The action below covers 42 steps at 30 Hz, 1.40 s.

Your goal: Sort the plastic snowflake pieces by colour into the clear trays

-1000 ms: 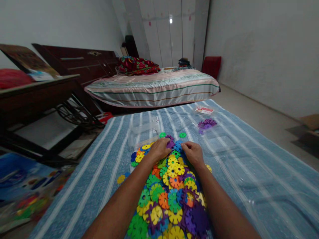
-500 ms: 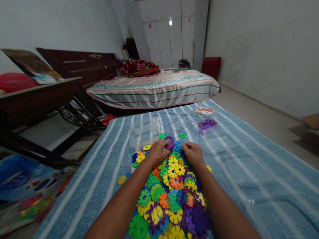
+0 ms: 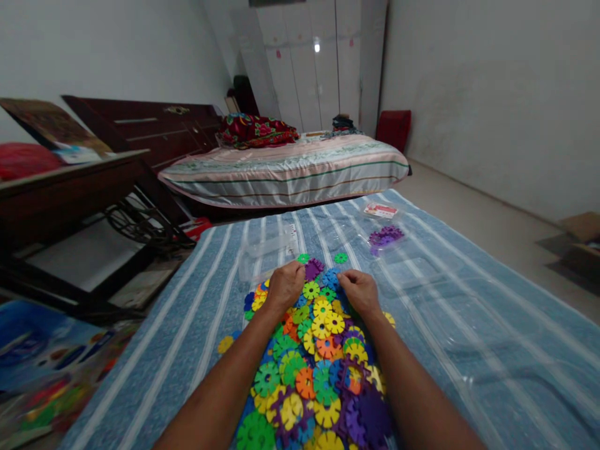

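Farthest left, well out from the left fingers and on the near side of the left forearm, a yellow disc lies on the striped cloth. Beyond the left fingers and a little to their left is a clear box; its contents, if any, are hard to make out.

The left hand has its fingers drawn into a narrow pinch at the left edge of a purple piece, which they seem to hold. One green disc lies just past those fingertips, and a second just past the right ones. Between the hands, and running back under both sets of fingers toward the body, spreads the heap of mixed discs, overlapping in many colours.

Right of the purple piece, very near it, a blue piece sits at the tips of the right hand, whose thumb and forefinger are pressed together on its edge. Whether the two pieces touch or interlock cannot be told.

Beyond the right fingers and to their right lie purple gears, apart from the heap; farther right are clear lids.

Judging by this, little is done: the two pieces look at most partly joined, and nearly the whole heap lies loose and unused.
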Motion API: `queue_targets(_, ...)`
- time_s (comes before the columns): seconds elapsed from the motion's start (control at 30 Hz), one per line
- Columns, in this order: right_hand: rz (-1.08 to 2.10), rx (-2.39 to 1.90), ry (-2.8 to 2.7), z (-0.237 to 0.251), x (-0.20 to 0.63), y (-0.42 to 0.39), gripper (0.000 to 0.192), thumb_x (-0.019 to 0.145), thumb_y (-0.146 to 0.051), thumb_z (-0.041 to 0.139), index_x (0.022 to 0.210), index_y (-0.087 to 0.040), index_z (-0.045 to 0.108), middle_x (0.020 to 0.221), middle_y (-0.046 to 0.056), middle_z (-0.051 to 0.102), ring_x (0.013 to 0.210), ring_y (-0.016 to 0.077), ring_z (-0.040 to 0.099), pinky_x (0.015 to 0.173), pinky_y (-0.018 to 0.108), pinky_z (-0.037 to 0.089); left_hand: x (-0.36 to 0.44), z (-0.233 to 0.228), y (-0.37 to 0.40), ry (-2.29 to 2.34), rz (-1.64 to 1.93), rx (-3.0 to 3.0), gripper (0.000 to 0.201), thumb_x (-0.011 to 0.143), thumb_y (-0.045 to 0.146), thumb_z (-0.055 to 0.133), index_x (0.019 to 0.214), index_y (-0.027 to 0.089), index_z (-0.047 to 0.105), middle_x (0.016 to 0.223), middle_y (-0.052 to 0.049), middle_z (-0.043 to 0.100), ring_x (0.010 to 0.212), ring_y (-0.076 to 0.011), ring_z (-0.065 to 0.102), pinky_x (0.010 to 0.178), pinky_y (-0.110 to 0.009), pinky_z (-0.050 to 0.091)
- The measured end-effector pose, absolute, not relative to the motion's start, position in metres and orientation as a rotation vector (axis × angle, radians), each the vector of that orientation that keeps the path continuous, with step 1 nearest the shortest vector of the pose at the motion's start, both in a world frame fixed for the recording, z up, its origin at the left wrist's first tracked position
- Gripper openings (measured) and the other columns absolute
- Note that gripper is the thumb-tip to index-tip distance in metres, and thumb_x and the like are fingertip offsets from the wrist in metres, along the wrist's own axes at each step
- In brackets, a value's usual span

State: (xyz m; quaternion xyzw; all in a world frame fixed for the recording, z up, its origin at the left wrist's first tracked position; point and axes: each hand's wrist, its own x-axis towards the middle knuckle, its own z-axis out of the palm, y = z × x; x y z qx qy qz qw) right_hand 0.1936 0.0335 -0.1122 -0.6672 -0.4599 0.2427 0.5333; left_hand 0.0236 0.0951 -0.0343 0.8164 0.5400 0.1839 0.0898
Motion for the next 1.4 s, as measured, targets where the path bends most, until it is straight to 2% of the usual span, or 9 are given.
queue_targets(0.17, 0.575, -1.583, -1.095, -0.111, 0.192, 0.035, 0.034, 0.079, -0.047, 0.052, 0.064, -0.021, 0.068, 0.06, -0.002, 0.061, 0.062, 0.0148, 0.056, 0.057, 0.024, 0.034, 0.042, -0.025, 0.102, 1.565, 0.665, 1.967, 0.024, 0.084, 0.02, 0.045, 0.066, 0.017, 0.06, 0.062, 0.0, 0.065, 0.056, -0.0136, 0.063, 0.054, -0.021, 0.043)
queue_targets(0.33, 0.571, -1.582, -1.095, -0.11, 0.192, 0.036, 0.035, 0.079, -0.047, 0.052, 0.063, -0.02, 0.068, 0.058, -0.002, 0.06, 0.06, 0.0142, 0.055, 0.056, 0.024, 0.033, 0.091, -0.007, 0.109, 1.406, 0.756, 1.759, 0.019, 0.08, 0.016, 0.05, 0.064, 0.016, 0.059, 0.055, 0.001, 0.061, 0.048, -0.0123, 0.061, 0.05, -0.019, 0.044)
queue_targets(0.47, 0.577, -1.553, -1.093, -0.11, 0.192, 0.035, 0.034, 0.08, -0.046, 0.053, 0.066, -0.02, 0.07, 0.06, -0.002, 0.062, 0.061, 0.0143, 0.055, 0.058, 0.024, 0.035, 0.142, 0.013, 0.114, 1.103, 0.795, 1.481, 0.012, 0.083, 0.023, 0.054, 0.084, 0.015, 0.062, 0.071, -0.002, 0.067, 0.058, -0.0127, 0.066, 0.057, -0.021, 0.051)
queue_targets(0.57, 0.577, -1.537, -1.089, -0.111, 0.192, 0.035, 0.034, 0.08, -0.046, 0.053, 0.065, -0.021, 0.069, 0.06, -0.002, 0.063, 0.06, 0.0142, 0.056, 0.059, 0.024, 0.036, 0.156, 0.015, 0.121, 1.168, 0.743, 1.619, 0.021, 0.084, 0.031, 0.054, 0.092, 0.014, 0.064, 0.079, -0.006, 0.07, 0.067, -0.0156, 0.068, 0.057, -0.023, 0.051)
queue_targets(0.7, 0.574, -1.562, -1.085, -0.112, 0.193, 0.035, 0.033, 0.08, -0.045, 0.053, 0.064, -0.021, 0.069, 0.058, -0.003, 0.062, 0.059, 0.0141, 0.055, 0.056, 0.024, 0.035, 0.129, -0.003, 0.135, 1.366, 0.649, 2.076, 0.021, 0.08, 0.027, 0.054, 0.077, 0.013, 0.069, 0.069, -0.003, 0.067, 0.074, -0.0181, 0.067, 0.062, -0.023, 0.049)
queue_targets(0.8, 0.574, -1.576, -1.091, -0.11, 0.193, 0.035, 0.033, 0.08, -0.045, 0.054, 0.064, -0.022, 0.069, 0.058, -0.003, 0.062, 0.059, 0.0142, 0.055, 0.055, 0.024, 0.034, 0.092, -0.016, 0.141, 1.46, 0.511, 2.36, 0.021, 0.078, 0.021, 0.052, 0.075, 0.015, 0.072, 0.069, -0.002, 0.069, 0.077, -0.0171, 0.064, 0.067, -0.023, 0.047)
queue_targets(1.13, 0.555, -1.593, -1.122, -0.11, 0.194, 0.033, 0.033, 0.081, -0.046, 0.054, 0.064, -0.021, 0.068, 0.058, -0.003, 0.06, 0.061, 0.0143, 0.056, 0.057, 0.024, 0.035, 0.049, -0.042, 0.125, 1.506, 0.16, 2.536, 0.012, 0.07, 0.017, 0.061, 0.076, 0.021, 0.071, 0.081, -0.004, 0.071, 0.083, -0.0215, 0.065, 0.074, -0.026, 0.047)
queue_targets(1.3, 0.556, -1.599, -1.126, -0.112, 0.195, 0.034, 0.034, 0.081, -0.047, 0.054, 0.064, -0.021, 0.069, 0.058, -0.003, 0.061, 0.061, 0.0146, 0.056, 0.058, 0.024, 0.036, 0.048, -0.049, 0.126, 1.495, 0.113, 2.575, 0.009, 0.071, 0.015, 0.06, 0.067, 0.02, 0.067, 0.083, -0.005, 0.07, 0.089, -0.0218, 0.063, 0.079, -0.026, 0.046)
queue_targets(1.4, 0.56, -1.599, -1.119, -0.112, 0.195, 0.034, 0.033, 0.08, -0.047, 0.054, 0.065, -0.021, 0.069, 0.059, -0.003, 0.062, 0.062, 0.0147, 0.057, 0.058, 0.023, 0.036, 0.045, -0.051, 0.127, 1.456, 0.127, 2.598, 0.01, 0.072, 0.015, 0.058, 0.069, 0.02, 0.066, 0.085, -0.005, 0.069, 0.091, -0.0214, 0.062, 0.082, -0.027, 0.046)
